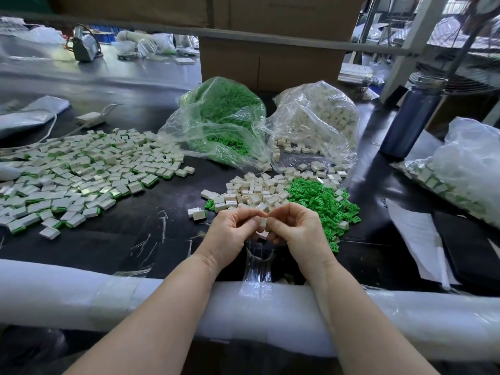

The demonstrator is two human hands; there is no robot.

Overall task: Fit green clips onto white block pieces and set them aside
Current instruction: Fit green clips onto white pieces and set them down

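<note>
While I watch the feed, black worktable (140, 239) fills view, cardboard boxes (270, 58) at 12 o'clock. Finished pile (81, 169) at 9, green clip bag (221, 117) and white block bag (316, 117) toward 12. Left hand (232, 234) and right hand (295, 231) both pinch one white block (263, 222) at centre.

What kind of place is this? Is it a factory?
Probably yes, a small factory or workshop bench for hand assembly. Clear bags of green clips and white blocks sit open, a big spread of finished pieces lies to the left, and cardboard boxes stand behind.
</note>
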